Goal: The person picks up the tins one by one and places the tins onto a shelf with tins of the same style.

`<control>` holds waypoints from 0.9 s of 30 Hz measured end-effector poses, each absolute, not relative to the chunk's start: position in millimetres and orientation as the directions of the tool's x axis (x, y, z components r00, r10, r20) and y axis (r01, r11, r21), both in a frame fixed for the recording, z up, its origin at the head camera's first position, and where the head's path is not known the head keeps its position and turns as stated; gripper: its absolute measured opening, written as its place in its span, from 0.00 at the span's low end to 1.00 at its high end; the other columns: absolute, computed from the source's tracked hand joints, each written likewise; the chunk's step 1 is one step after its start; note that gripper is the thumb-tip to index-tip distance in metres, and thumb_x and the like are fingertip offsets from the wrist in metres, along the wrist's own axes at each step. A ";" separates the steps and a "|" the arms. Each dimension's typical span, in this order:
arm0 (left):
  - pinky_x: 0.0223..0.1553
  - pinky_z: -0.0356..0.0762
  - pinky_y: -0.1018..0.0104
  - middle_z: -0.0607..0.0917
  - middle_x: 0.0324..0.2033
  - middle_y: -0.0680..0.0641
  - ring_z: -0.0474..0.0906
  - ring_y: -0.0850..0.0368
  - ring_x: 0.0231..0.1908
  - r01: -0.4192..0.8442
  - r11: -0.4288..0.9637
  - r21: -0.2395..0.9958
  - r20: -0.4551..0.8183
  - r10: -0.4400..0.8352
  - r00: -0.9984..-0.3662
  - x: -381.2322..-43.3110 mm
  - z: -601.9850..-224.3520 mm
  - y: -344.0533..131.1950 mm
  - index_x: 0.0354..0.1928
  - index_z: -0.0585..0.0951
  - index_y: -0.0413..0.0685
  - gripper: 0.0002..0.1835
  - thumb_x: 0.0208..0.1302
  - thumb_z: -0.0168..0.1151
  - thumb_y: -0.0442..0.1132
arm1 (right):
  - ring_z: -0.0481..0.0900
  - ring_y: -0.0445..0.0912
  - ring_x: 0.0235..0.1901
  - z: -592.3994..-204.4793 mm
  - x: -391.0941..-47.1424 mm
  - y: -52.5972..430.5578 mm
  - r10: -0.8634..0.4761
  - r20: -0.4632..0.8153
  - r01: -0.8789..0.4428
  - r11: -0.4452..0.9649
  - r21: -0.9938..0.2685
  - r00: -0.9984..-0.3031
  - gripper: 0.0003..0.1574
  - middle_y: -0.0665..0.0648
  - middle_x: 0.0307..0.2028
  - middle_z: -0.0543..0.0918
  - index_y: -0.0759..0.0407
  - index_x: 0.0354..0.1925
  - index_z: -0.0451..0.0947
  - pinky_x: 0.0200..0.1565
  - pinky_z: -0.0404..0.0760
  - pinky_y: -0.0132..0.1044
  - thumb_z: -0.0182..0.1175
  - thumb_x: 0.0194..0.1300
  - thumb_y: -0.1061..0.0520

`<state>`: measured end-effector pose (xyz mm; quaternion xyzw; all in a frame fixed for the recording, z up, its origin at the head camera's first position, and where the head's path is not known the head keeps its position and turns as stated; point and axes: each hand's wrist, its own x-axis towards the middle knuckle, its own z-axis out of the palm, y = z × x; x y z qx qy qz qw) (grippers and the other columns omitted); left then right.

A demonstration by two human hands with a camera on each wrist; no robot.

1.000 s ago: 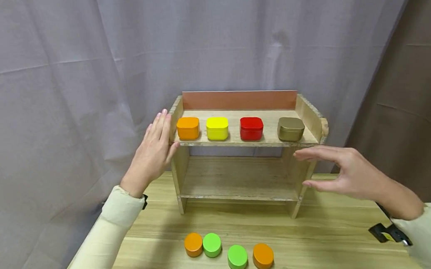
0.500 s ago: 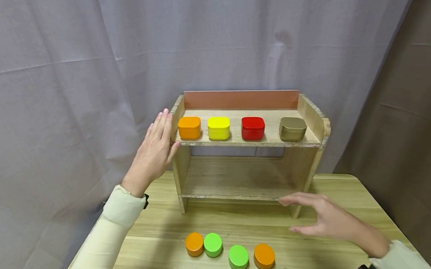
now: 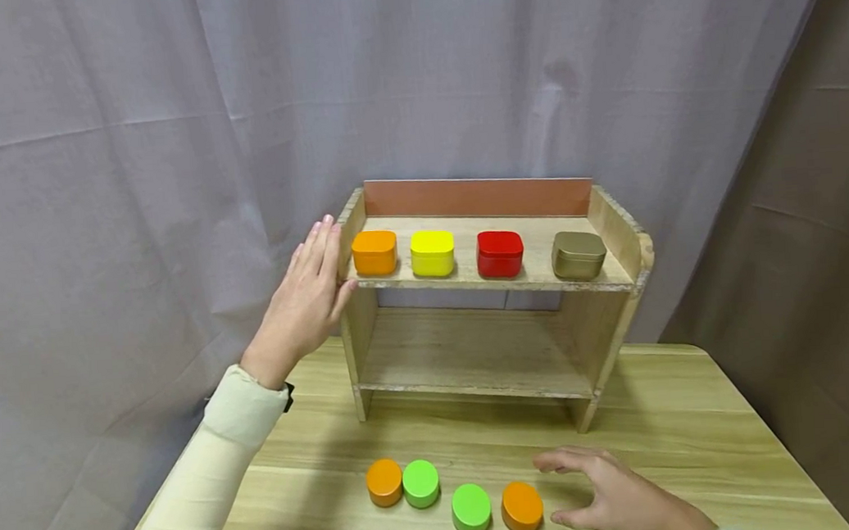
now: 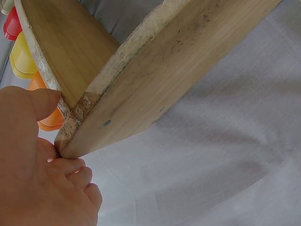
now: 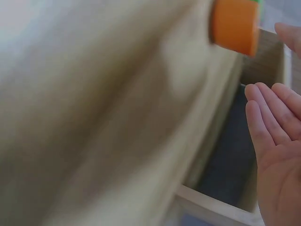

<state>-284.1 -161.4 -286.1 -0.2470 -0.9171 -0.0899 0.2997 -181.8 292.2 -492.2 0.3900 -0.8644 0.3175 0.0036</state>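
A small two-tier wooden shelf [image 3: 475, 348] stands on the table. My left hand [image 3: 298, 311] holds its left side panel, fingers along the outside and thumb at the front edge, as the left wrist view also shows. My right hand [image 3: 610, 490] is beside the right orange round container [image 3: 522, 506], thumb and fingers spread apart, holding nothing. In the right wrist view that orange container [image 5: 235, 26] is apart from the hand. Left of it are a green round container [image 3: 471, 508], another green one [image 3: 421, 483] and an orange one [image 3: 384, 481].
Along the top tier sit an orange box [image 3: 375, 253], a yellow box [image 3: 433, 254], a red box [image 3: 500, 253] and an olive-brown box [image 3: 578, 255], all with rounded corners. A grey curtain [image 3: 411, 69] hangs behind the wooden table [image 3: 702, 426].
My right hand has come down and leftward from beside the shelf's right side to the right orange round container. My left hand stays at the shelf's left side.
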 end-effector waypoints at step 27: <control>0.84 0.49 0.40 0.46 0.85 0.35 0.44 0.38 0.85 0.518 0.855 0.018 0.608 0.402 -0.685 -285.5 -288.4 -162.4 0.84 0.45 0.34 0.43 0.82 0.53 0.47 | 0.82 0.32 0.51 -524.9 -187.6 266.6 -0.689 0.107 -0.545 0.457 -0.703 -0.716 0.30 0.40 0.54 0.86 0.41 0.63 0.78 0.54 0.85 0.31 0.75 0.66 0.44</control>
